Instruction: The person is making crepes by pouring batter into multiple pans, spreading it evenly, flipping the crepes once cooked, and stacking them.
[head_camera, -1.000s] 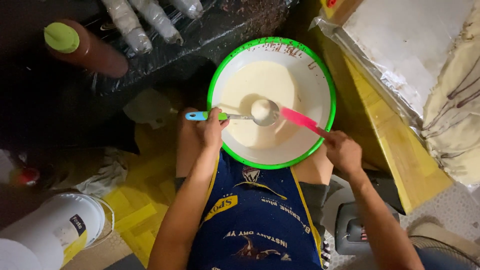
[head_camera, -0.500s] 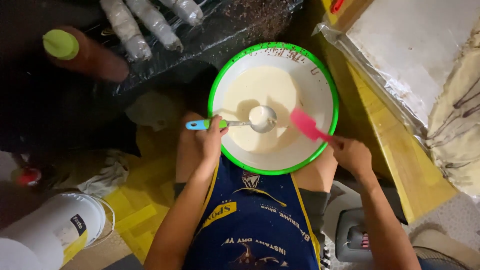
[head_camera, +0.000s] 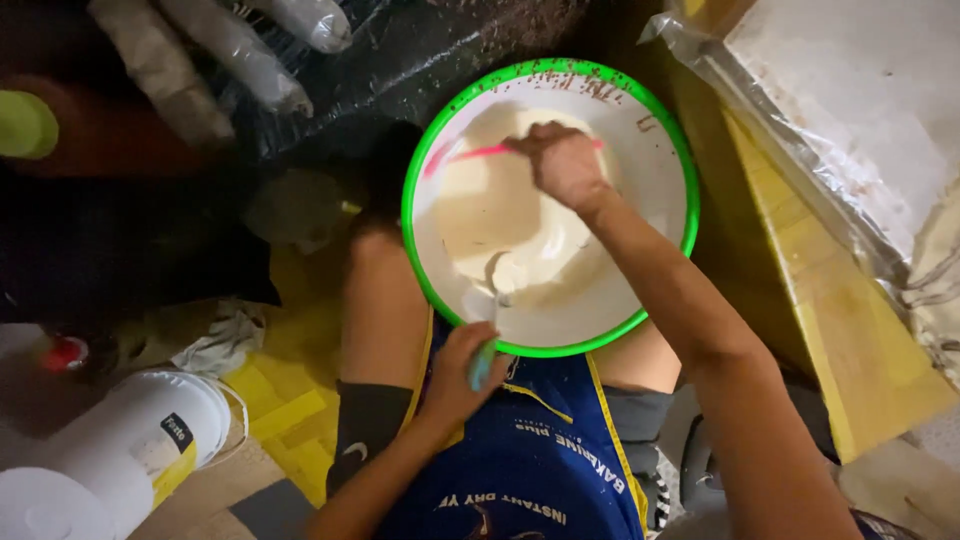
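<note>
1. While the person sits with a green-rimmed bowl (head_camera: 668, 130) resting on their lap, the right hand (head_camera: 563, 160) reaches over the pale batter (head_camera: 510, 215) and is closed around the handle of a pink spatula (head_camera: 470, 153), whose blade lies near the far left wall of the bowl.
2. Closed around the blue handle of a spoon (head_camera: 497, 290), the left hand (head_camera: 462, 370) sits at the near rim, with the spoon's metal end dipped into the batter.
3. Because the bowl rests only on the knees and neither hand steadies its rim, a hard scrape could likely tip it and spill batter onto the blue apron (head_camera: 520, 450).
4. Pushing the spatula up the wall too quickly might send batter over the green edge.
5. Compared with half a second earlier, the right hand has moved from outside the right rim to the far middle of the bowl, carrying the spatula across.
6. The left hand has moved from the bowl's left side to its near edge, and the spoon now points away from the body rather than sideways.
7. A white bucket (head_camera: 120, 450) lies on its side at lower left, well apart.
</note>
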